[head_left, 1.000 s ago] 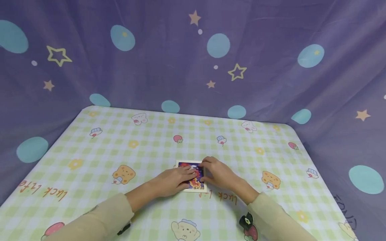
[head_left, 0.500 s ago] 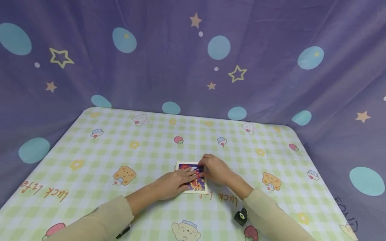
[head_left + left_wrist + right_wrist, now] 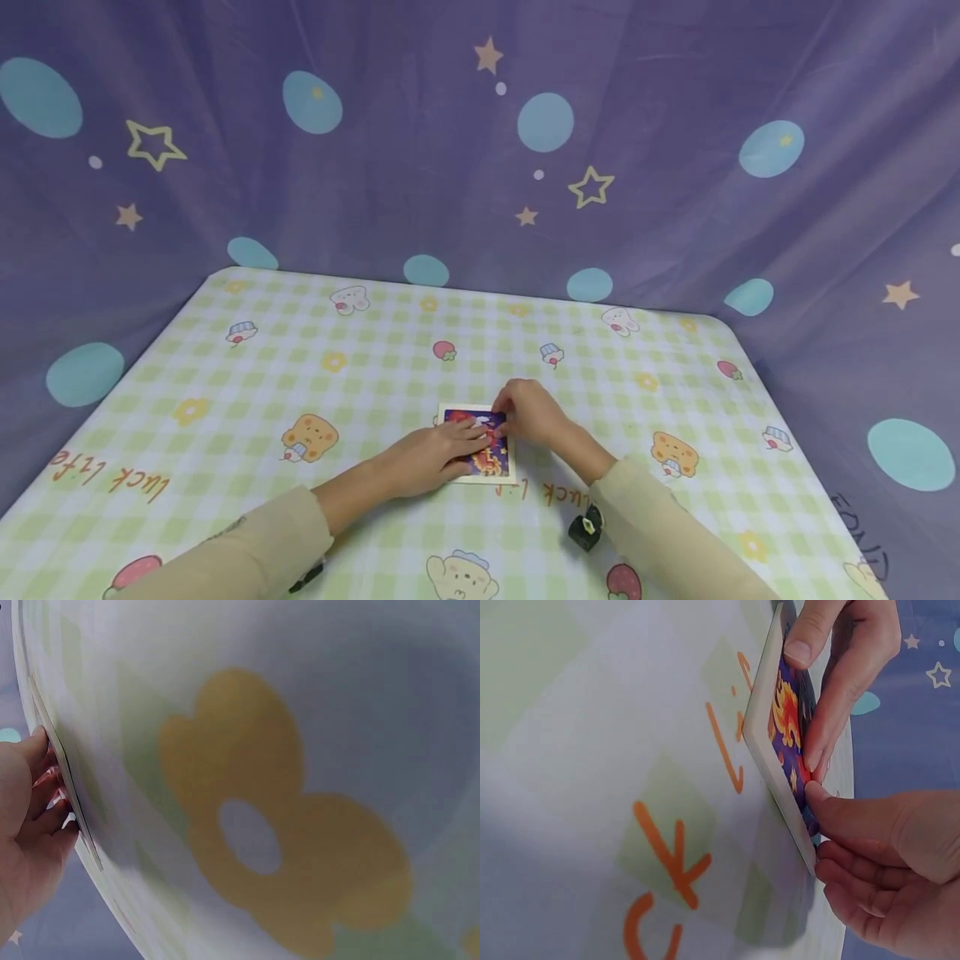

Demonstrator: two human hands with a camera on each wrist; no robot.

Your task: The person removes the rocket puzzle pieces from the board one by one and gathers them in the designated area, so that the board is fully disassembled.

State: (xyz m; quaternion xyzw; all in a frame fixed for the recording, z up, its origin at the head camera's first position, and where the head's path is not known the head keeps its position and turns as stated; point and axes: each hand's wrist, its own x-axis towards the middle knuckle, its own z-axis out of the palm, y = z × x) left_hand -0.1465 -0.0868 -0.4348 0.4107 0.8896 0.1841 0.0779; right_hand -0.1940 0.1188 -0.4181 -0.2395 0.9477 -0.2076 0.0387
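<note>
Since the earlier frames, the R hand has moved: forearm swung inward (twd. the L), black wrist unit shifted w/ it, fingertips brought from the R edge of the picture panel onto its far R corner area. L hand pos. approx. unchanged; panel likewise. Implication (judged): work is now concentrated at that corner, w/ the L hand steadying.

Panel pos.: flat on the surface, approx. midway btwn. its L and R edges, well in from the far edge.

Fingers, L: extended, laid across the picture. Fingers, R: curled, narrow gap to thumb; thumb touches the picture's R side. Cannot tell if a loose part is held btwn. them.

Container: pale frame only, bordering the printed picture (red, yellow, dk. blue). Whether said picture is one sheet or separate pcs. cannot be confirmed.
</note>
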